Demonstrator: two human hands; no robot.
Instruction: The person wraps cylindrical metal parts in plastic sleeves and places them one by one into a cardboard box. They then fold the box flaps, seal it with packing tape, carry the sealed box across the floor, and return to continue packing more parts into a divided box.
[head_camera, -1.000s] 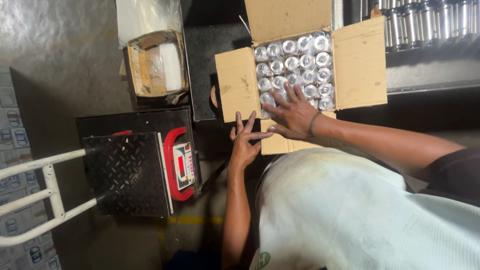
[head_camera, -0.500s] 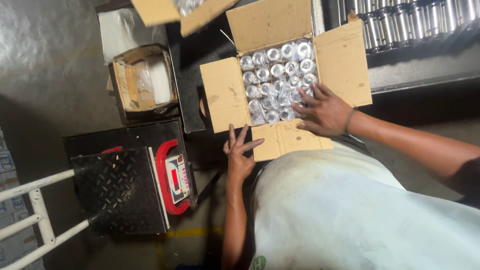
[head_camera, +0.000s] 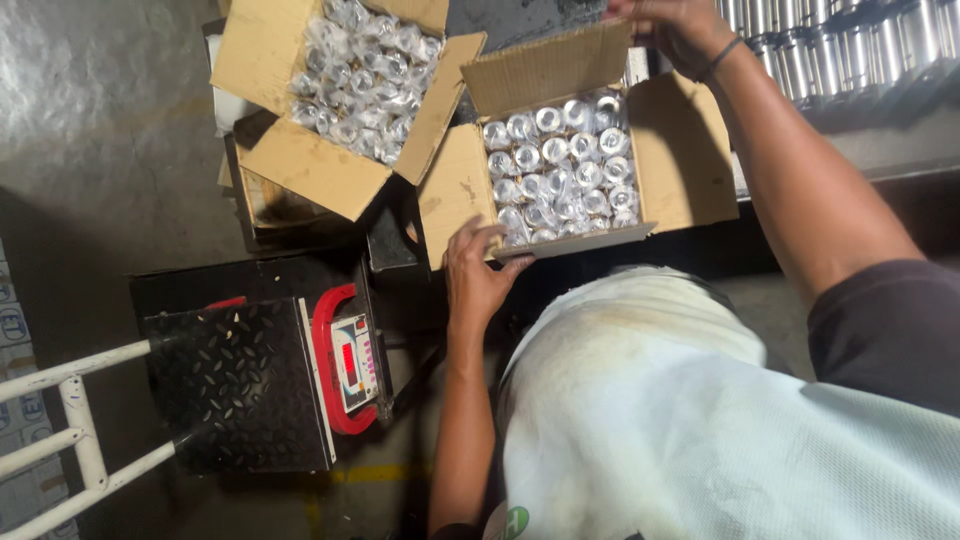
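Below the head camera, an open brown cardboard box (head_camera: 690, 170) packed with shiny wrapped metal cylinders (head_camera: 560, 170) sits just ahead of the person's body. Left hand (head_camera: 480, 275) grips its near flap edge, fingers curled over the rim. Right hand (head_camera: 672, 25) pinches the far flap's top edge. Just beside it, flaps nearly touching, lies a second open cardboard box (head_camera: 310, 170) of the same cylinders. Nearer left stands a black platform scale (head_camera: 240, 385), a narrow dark gap between.
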